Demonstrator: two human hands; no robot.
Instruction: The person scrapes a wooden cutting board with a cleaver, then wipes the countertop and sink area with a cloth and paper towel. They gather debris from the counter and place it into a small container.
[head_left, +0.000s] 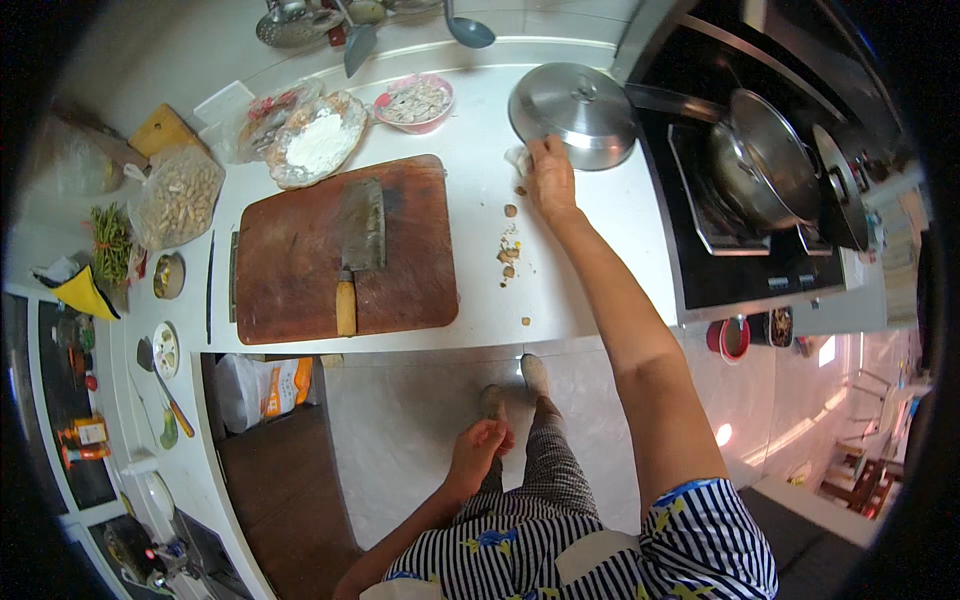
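My right hand reaches over the white countertop, its fingers closed on a white crumpled cloth or paper. Just beyond the fingers rests a domed steel lid. Small brown pieces and pale crumbs trail from that hand towards the counter's front edge. My left hand hangs before my body over the floor, fingers loosely curled; its palm is hidden. On the brown wooden cutting board lies a cleaver with its wooden handle towards me.
Behind the board stand a dish of white powder and a pink bowl of pale, flaky food. A bag of peanuts sits left. On the right-hand gas stove are a steel wok and another pan. Ladles hang at the back wall.
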